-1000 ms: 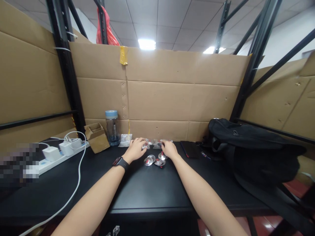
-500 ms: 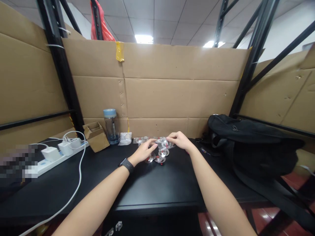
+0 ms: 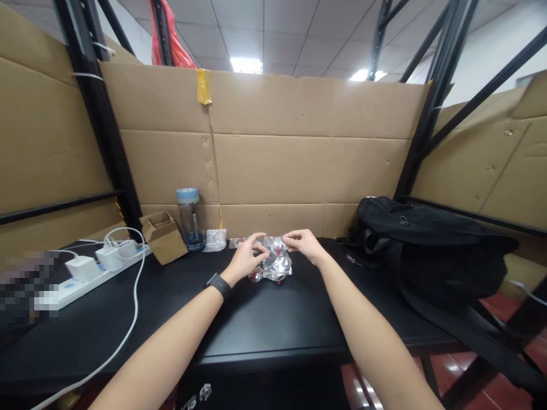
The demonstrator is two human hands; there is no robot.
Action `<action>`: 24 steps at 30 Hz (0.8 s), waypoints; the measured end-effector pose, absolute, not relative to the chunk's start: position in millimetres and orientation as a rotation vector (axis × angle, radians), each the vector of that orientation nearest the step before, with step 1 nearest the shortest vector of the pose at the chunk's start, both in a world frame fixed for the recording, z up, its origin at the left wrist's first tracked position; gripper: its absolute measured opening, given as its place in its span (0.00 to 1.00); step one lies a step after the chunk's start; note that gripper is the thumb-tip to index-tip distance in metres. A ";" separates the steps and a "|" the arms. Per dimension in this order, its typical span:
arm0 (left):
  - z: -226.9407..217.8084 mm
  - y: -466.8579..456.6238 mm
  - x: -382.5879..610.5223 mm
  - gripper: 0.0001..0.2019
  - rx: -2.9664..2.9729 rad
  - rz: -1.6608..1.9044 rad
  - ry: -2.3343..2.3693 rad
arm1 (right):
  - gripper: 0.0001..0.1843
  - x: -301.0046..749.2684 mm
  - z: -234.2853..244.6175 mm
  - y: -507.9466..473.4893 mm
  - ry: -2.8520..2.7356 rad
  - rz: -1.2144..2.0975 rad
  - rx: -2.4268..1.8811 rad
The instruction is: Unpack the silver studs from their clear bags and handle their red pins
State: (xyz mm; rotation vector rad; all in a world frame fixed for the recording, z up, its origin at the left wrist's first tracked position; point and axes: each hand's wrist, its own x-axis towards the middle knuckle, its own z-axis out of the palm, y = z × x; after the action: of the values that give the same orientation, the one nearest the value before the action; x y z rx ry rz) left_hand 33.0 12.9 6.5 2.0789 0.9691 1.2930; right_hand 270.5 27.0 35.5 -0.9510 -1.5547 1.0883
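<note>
A clear plastic bag (image 3: 277, 264) is held up over the desk, its film shiny and wrinkled. My right hand (image 3: 304, 245) pinches its upper right corner between thumb and fingers. Close to the bag's left side is my left hand (image 3: 248, 259), thumb and fingers apart; it wears a dark watch (image 3: 219, 286). A round silvery disc with a red part (image 3: 278, 248) shows in or behind the upper film. Another such disc (image 3: 256, 275) lies on the desk below my left hand. More shiny discs are partly covered by the bag, and I cannot tell which lie inside it.
Further left stand a water bottle (image 3: 190, 221) with a blue lid and an open cardboard box (image 3: 164, 238). A clear packet (image 3: 215, 240) lies beside the bottle. A white power strip (image 3: 92, 282) with chargers and a cable is at left. On the right sits a black bag (image 3: 436, 250).
The plastic bag now hangs lower and flatter over the discs. My left hand's fingers have spread and risen slightly, while my right hand still pinches the bag. The view has shifted slightly.
</note>
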 end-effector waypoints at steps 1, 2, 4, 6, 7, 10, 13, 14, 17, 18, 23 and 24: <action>6.0 14.6 32.6 0.28 2.047 1.304 0.977 | 0.22 272.8 36.4 26.7 -1.564 1.108 -0.926; 5.4 16.4 32.3 0.24 2.017 1.301 0.978 | 0.22 274.8 37.5 26.1 -1.573 1.135 -0.902; 4.1 19.4 31.6 0.17 1.965 1.282 0.968 | 0.23 277.0 39.3 24.2 -1.568 1.182 -0.872; 3.3 20.4 31.3 0.15 1.930 1.283 0.960 | 0.24 275.9 40.1 22.9 -1.538 1.166 -0.864; 3.0 20.2 31.2 0.15 1.927 1.292 0.961 | 0.23 274.4 40.0 22.8 -1.532 1.142 -0.861; 2.2 19.5 31.0 0.14 1.967 1.291 0.959 | 0.21 269.1 38.4 26.1 -1.606 1.010 -0.890; 0.2 22.2 30.5 0.15 1.952 1.294 0.951 | 0.17 266.7 36.9 31.1 -1.696 0.778 -0.939; -0.6 23.6 30.3 0.15 1.930 1.300 0.944 | 0.16 266.4 36.7 32.0 -1.706 0.719 -0.943; -2.0 27.0 28.8 0.16 1.874 1.311 0.900 | 0.17 263.8 36.7 30.6 -1.680 0.680 -0.912; -2.0 27.4 27.9 0.16 1.874 1.302 0.885 | 0.17 262.0 36.5 29.3 -1.662 0.686 -0.896; 1.1 27.2 20.5 0.14 2.031 1.199 0.917 | 0.14 252.1 33.7 27.3 -1.691 0.638 -0.885; 2.0 27.2 19.2 0.14 2.056 1.198 0.936 | 0.14 251.2 33.3 27.8 -1.686 0.628 -0.883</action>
State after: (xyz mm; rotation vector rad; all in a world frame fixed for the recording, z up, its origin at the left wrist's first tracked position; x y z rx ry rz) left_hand 19.2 27.2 2.0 2.0557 0.9364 1.1976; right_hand 251.2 27.8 33.3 -0.8834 -1.6861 0.6283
